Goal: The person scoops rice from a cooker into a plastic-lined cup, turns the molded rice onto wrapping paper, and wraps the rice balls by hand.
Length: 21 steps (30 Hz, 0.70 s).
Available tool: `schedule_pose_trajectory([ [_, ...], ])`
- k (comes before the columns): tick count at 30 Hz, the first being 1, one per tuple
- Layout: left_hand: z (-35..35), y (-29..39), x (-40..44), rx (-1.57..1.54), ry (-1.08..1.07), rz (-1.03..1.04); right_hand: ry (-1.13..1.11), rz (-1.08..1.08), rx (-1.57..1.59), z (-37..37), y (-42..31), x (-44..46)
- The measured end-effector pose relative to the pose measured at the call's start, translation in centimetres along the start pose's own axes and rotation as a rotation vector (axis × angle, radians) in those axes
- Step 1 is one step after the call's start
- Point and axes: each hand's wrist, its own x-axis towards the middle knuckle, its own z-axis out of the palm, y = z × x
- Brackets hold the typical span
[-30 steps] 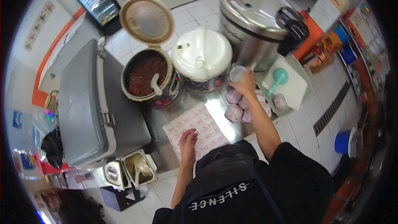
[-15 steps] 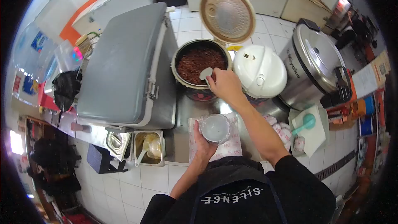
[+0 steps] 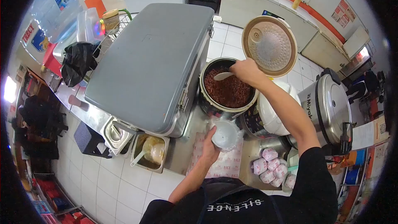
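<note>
My right hand [image 3: 248, 74] is closed on a white rice paddle [image 3: 223, 76], whose blade is over the far left of the reddish-brown cooked rice [image 3: 228, 95]. That rice fills much of an open rice cooker [image 3: 207, 104] with its lid [image 3: 268, 47] tipped back. Nearer my body, my left hand [image 3: 209, 152] grips a pale bowl [image 3: 226, 136] that looks lined with clear plastic; no food shows inside it. Below the bowl lies white wrapping paper [image 3: 222, 166] with pink print.
A big grey cooler box [image 3: 151, 58] stands left of the cooker. Right of it are a white-lidded cooker [image 3: 277, 112] and a steel rice cooker [image 3: 327, 108]. Several wrapped bundles [image 3: 271, 166] sit near my right arm. A metal pan [image 3: 159, 166] with a ladle hangs front left.
The camera view has shifted, so the counter appears moved. My right hand has carried the paddle farther over the rice. My left hand still holds the bowl, now closer to the cooker.
</note>
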Motion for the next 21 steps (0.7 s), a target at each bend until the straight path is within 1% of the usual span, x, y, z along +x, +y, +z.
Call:
schedule_pose_trajectory([
  [2, 1.8, 0.6, 0.6, -0.036, -0.022, -0.012, -0.009, -0.113, -0.121, -1.0, -1.5, 1.9],
  [5, 0.9, -0.2, 2.7, -0.016, -0.092, -0.128, 0.080, -0.254, -0.246, 0.6, -4.0, 4.1],
  [8, 2.0, -0.2, 3.0, -0.036, -0.078, -0.125, 0.166, -0.407, -0.338, 1.3, -4.9, 5.6],
  [9, 2.6, -0.2, 2.8, -0.047, -0.068, -0.117, 0.165, -0.387, -0.258, 1.8, -4.8, 5.9],
  [12, 3.5, -0.2, 2.4, -0.074, -0.045, -0.098, 0.055, -0.330, -0.145, 4.2, -3.4, 6.6],
  [13, 3.4, -0.3, 2.5, -0.083, -0.047, -0.092, -0.060, -0.297, -0.051, 4.2, -2.7, 6.6],
  [16, 3.3, -0.7, 3.1, -0.095, -0.061, -0.050, -0.255, -0.248, 0.087, 5.4, -1.6, 6.5],
  [17, 3.4, -0.7, 3.3, -0.097, -0.067, -0.033, -0.380, -0.143, 0.164, 5.9, -1.6, 6.6],
  [20, 4.1, -0.4, 2.8, -0.084, -0.017, -0.032, -0.468, -0.106, 0.300, 6.8, -2.0, 5.5],
  [21, 4.0, -0.5, 2.8, -0.093, -0.021, -0.022, -0.581, -0.086, 0.333, 6.6, -1.9, 5.3],
])
